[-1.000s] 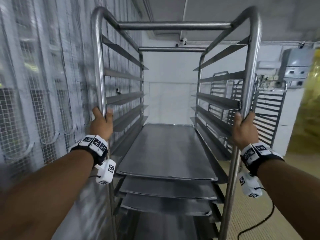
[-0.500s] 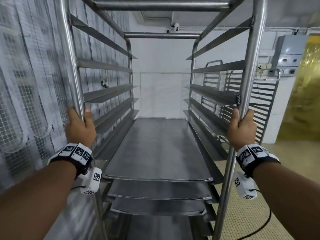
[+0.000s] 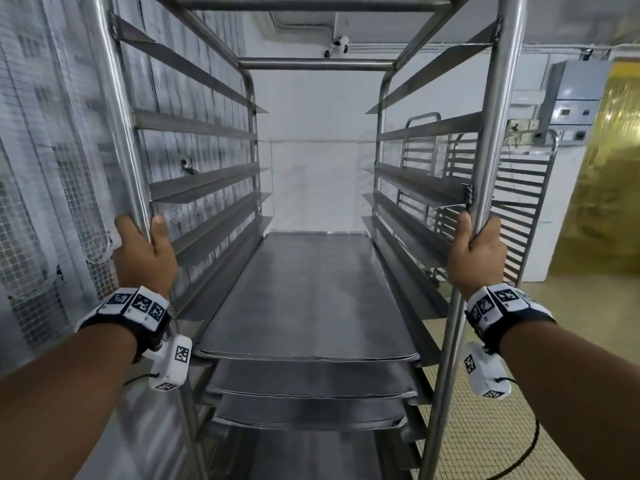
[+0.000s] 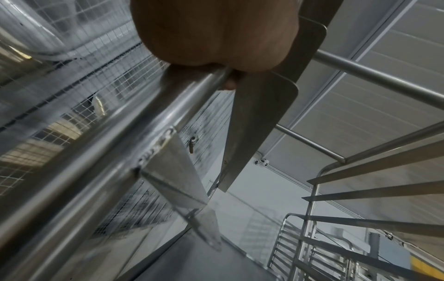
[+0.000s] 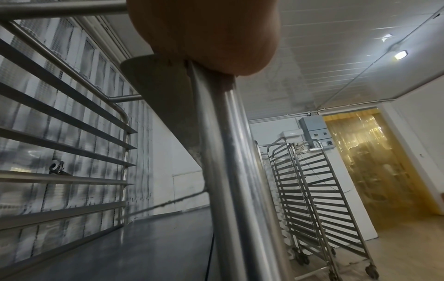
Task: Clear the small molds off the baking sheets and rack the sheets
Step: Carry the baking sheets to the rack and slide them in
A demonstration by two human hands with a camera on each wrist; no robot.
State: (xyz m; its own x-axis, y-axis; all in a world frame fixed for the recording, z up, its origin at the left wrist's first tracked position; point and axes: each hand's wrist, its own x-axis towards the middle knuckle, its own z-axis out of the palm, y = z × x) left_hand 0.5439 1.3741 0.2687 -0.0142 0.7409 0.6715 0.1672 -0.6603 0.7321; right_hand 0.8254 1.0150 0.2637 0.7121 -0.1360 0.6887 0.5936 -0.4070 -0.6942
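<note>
Commercial bakery or food-production back room. Evidence: tall stainless-steel tube-frame trolley rack [image 3: 491,140] with angled slide runners, flat grey metal baking sheets [image 3: 304,299] lying on lower runners. More empty wheeled steel racks [image 5: 319,199] parked at white panel wall [image 3: 311,161]. Yellow translucent plastic strip curtain [image 5: 374,163] across doorway at right. White panelled ceiling [image 5: 312,62] with small round lamp. Grey electrical cabinet [image 3: 578,102] on wall. Wire-mesh partition behind clear sheeting [image 3: 45,202] along left. Pale small-tiled floor [image 3: 485,427].

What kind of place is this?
Probably a commercial bakery's back room: a steel tray rack holding baking sheets, more empty racks by the wall, and a yellow strip curtain doorway.
</note>
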